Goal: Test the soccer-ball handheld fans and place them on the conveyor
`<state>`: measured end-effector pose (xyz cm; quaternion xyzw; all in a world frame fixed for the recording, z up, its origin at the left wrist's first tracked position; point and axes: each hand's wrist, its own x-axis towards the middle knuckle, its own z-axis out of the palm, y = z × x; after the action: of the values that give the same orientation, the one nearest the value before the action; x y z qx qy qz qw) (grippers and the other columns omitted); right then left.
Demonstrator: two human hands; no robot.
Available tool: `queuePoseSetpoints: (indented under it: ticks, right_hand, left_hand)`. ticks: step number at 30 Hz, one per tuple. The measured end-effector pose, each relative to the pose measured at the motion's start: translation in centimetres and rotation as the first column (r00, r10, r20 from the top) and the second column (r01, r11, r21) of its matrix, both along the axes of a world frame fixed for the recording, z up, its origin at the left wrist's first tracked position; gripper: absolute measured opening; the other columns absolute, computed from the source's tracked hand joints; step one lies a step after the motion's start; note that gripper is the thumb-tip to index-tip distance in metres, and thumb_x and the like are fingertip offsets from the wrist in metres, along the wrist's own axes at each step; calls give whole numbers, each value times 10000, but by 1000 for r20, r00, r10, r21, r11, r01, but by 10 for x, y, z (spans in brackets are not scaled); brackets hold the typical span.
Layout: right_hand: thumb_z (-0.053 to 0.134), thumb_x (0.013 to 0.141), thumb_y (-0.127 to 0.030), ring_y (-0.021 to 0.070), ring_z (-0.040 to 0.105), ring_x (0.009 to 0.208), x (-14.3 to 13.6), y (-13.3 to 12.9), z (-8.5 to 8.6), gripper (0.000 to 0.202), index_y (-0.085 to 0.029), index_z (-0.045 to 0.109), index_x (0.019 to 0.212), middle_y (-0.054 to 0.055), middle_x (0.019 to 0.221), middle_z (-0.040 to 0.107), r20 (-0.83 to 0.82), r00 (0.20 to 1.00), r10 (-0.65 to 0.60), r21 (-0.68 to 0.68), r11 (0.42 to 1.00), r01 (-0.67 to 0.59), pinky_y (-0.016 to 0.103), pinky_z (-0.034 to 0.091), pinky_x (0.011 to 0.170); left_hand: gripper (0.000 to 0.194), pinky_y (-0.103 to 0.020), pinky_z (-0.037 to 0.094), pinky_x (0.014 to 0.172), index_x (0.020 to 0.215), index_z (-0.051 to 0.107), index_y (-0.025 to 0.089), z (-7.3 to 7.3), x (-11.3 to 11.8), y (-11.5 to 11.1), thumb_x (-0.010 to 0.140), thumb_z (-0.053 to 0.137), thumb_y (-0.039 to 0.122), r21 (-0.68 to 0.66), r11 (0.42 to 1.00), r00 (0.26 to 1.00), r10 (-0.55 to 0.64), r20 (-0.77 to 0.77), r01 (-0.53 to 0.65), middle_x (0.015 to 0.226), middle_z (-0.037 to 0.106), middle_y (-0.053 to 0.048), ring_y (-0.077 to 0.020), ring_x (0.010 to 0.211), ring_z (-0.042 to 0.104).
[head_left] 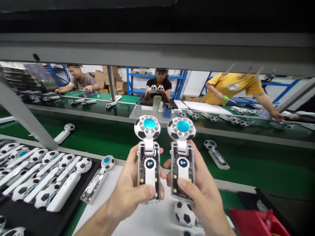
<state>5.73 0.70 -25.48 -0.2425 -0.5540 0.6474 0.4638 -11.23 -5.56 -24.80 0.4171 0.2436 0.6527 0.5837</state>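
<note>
My left hand [134,183] is closed around a handheld fan [149,164] with a football-patterned head and blue centre. A matching handheld fan [182,164] stands upright in my right hand [199,186]. Both have clear-fronted bodies, and their small round displays read 01. Each thumb lies on the front of its fan's body. The two fans are side by side, apart. Below my right hand, a football-patterned fan head [185,213] lies on the white sheet [118,213], partly hidden. Left of my left hand lies another clear-bodied fan [97,182].
A black tray [31,223] at left holds several fans in rows. More fans lie on the green conveyor [118,137], one [216,154] at right. A red bin [256,221] sits front right. Metal posts [27,111] and a beam frame the bench. Three people work across the line.
</note>
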Motion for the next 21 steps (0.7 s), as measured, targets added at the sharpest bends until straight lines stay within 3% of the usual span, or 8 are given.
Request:
queuePoseSetpoints:
  ticks: [3, 9, 14, 21]
  right_hand:
    - [628, 918, -384, 191, 617, 692, -3, 1, 0, 715, -341, 275, 1539, 61, 1011, 665, -37, 999, 14, -25, 1000, -15, 343, 554, 639]
    - [607, 938, -370, 189, 622, 714, -6, 2, -3, 682, -347, 281, 1537, 67, 1030, 658, -13, 1000, -11, 36, 999, 11, 336, 561, 633]
    - [623, 935, -360, 174, 629, 720, -6, 0, 2, 717, -374, 239, 1541, 46, 1022, 660, -29, 999, 15, -44, 999, -16, 323, 563, 655]
    - [651, 909, -377, 268, 645, 989, -4, 1, -6, 759, -362, 240, 1547, 99, 1256, 592, 36, 999, -18, -16, 1000, 18, 389, 581, 719]
  left_hand:
    - [543, -281, 500, 604, 1313, 457, 265, 0, 0, 0, 838, 719, 263, -28, 1000, 1000, 10, -7, -10, 946, 654, -55, -166, 665, 662]
    - [473, -285, 517, 623, 1290, 468, 252, 1, 3, 2, 869, 682, 242, -33, 999, 999, 15, 51, -13, 932, 666, -42, -156, 650, 672]
    - [455, -273, 502, 579, 1280, 473, 234, 3, 1, 1, 869, 670, 244, -46, 999, 998, 22, 66, -19, 921, 661, -47, -158, 621, 663]
    - [500, -294, 502, 583, 1301, 451, 253, 5, 2, 1, 858, 681, 261, -76, 994, 996, 87, 34, -84, 933, 663, -49, -171, 630, 660]
